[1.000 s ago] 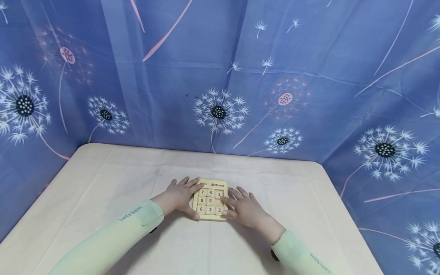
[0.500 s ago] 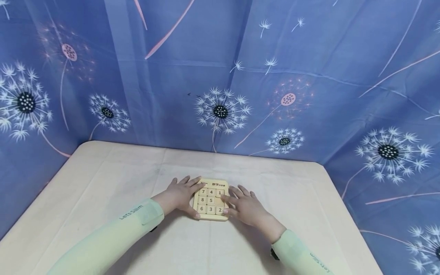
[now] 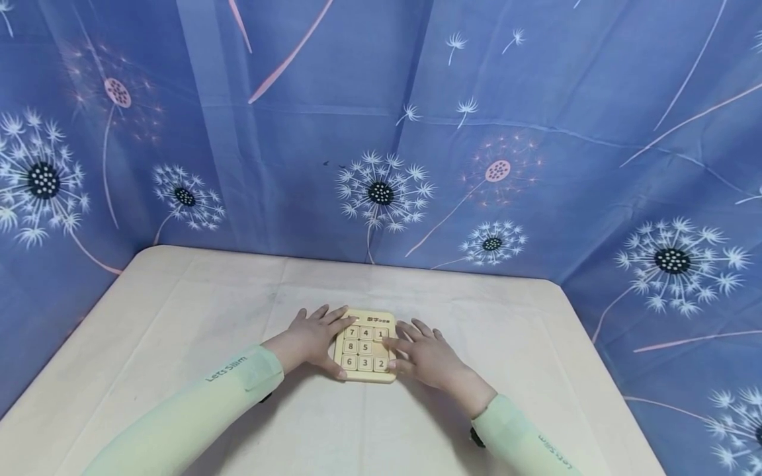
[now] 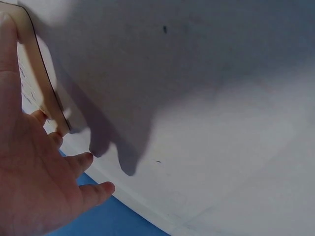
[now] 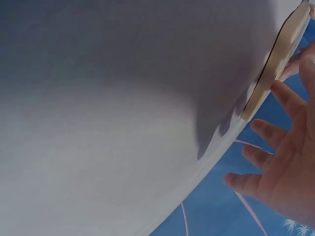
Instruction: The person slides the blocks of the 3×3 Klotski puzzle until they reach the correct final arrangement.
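A pale yellow number slide puzzle [image 3: 365,377] lies flat on the table in the head view. Its tiles read 7, 4, 1 along the top, 8 and 5 in the middle, then 6, 3, 2. The visible gap is at the middle right. My left hand [image 3: 311,338] holds the puzzle's left side, thumb at the lower corner and index finger on the upper frame. At the right side, my right hand [image 3: 430,360] has its index fingertip by the gap below tile 1 [image 3: 380,334]. Its thumb touches the right edge near tile 2 [image 3: 381,363]. Both wrist views show the puzzle only edge-on.
A pale cloth covers the table [image 3: 196,291], whose far corners are rounded. Blue curtains [image 3: 286,178] with a dandelion print stand behind it and along both sides. Light green sleeves [image 3: 196,403] cover both forearms.
Tile 1 has slid slightly upward, level with 7 and 4, with my right index finger at its lower edge. The left hand stays put. The head view has shifted a little.
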Motion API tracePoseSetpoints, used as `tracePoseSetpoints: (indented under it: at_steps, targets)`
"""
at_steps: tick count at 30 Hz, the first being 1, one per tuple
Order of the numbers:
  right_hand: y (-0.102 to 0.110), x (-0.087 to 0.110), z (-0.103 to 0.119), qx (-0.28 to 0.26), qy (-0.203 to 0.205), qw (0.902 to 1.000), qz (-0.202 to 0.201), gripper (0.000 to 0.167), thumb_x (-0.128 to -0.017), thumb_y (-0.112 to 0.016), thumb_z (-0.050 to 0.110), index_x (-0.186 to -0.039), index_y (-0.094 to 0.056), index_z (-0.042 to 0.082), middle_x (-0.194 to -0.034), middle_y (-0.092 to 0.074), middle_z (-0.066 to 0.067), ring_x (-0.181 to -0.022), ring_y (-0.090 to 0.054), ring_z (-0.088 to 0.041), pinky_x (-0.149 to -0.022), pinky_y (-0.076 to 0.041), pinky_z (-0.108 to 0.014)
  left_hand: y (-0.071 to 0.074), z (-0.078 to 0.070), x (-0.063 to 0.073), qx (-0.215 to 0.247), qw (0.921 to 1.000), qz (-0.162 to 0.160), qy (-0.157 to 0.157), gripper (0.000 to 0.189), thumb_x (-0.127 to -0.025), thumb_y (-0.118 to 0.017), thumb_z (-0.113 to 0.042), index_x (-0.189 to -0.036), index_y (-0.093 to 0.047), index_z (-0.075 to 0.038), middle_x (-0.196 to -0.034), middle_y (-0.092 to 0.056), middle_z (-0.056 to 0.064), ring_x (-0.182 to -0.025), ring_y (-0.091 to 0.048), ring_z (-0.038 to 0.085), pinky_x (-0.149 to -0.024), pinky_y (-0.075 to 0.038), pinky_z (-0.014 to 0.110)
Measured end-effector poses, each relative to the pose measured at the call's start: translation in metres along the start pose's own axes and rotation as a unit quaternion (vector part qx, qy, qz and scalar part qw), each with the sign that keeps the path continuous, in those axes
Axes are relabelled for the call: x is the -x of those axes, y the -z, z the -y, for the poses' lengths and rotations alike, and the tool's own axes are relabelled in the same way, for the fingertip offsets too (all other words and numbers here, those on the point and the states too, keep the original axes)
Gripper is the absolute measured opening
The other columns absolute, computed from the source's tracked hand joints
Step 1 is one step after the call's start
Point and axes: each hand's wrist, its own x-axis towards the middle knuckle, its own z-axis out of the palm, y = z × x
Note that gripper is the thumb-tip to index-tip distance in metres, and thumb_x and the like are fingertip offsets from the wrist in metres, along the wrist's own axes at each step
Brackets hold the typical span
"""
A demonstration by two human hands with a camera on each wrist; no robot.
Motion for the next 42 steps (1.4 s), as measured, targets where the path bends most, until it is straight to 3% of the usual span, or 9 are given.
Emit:
tracePoseSetpoints:
  at_steps: [13,22,34,42]
  targets:
    - [0.001,0.013,0.005,0.004,0.002,1.0,-0.005,0.059,-0.099,-0.058,0.051,-0.151,-0.051,0.022,-0.163,-0.039,-0.02,-0.15,-0.035,-0.05,-0.114,-0.035,-0.076,0.001,-0.001,0.001,0.012,0.9999,0.0,-0.001,0.116,-0.068,-0.084,-0.068,-0.162,-0.03,-0.026,-0.174,-0.019,0.0,-0.16,-0.021,0.039,-0.126,-0.02,0.07]
    - [0.003,0.034,0.011,-0.036,0.008,0.9993,-0.001,0.058,-0.1,-0.058,0.049,-0.15,-0.052,0.021,-0.164,-0.039,-0.019,-0.149,-0.035,-0.052,-0.113,-0.032,-0.079,0.002,0.0,0.002,0.009,1.0,-0.001,-0.002,0.116,-0.069,-0.084,-0.068,-0.162,-0.03,-0.026,-0.174,-0.019,0.0,-0.16,-0.021,0.039,-0.126,-0.021,0.07]
    - [-0.007,0.049,0.021,-0.011,0.021,0.9996,0.017,0.063,-0.097,-0.059,0.054,-0.149,-0.053,0.02,-0.163,-0.04,-0.018,-0.148,-0.037,-0.051,-0.111,-0.035,-0.079,0.001,0.0,0.001,0.014,0.9999,-0.003,0.0,0.116,-0.068,-0.084,-0.068,-0.162,-0.031,-0.026,-0.174,-0.021,0.0,-0.159,-0.022,0.039,-0.126,-0.021,0.069]
    - [-0.01,0.052,0.025,0.014,0.017,0.9997,-0.006,0.062,-0.096,-0.059,0.055,-0.147,-0.055,0.02,-0.161,-0.043,-0.018,-0.147,-0.041,-0.05,-0.111,-0.037,-0.078,0.0,-0.001,0.001,0.016,0.9999,-0.003,-0.001,0.117,-0.067,-0.084,-0.069,-0.162,-0.031,-0.026,-0.174,-0.021,0.0,-0.159,-0.022,0.039,-0.126,-0.021,0.069]
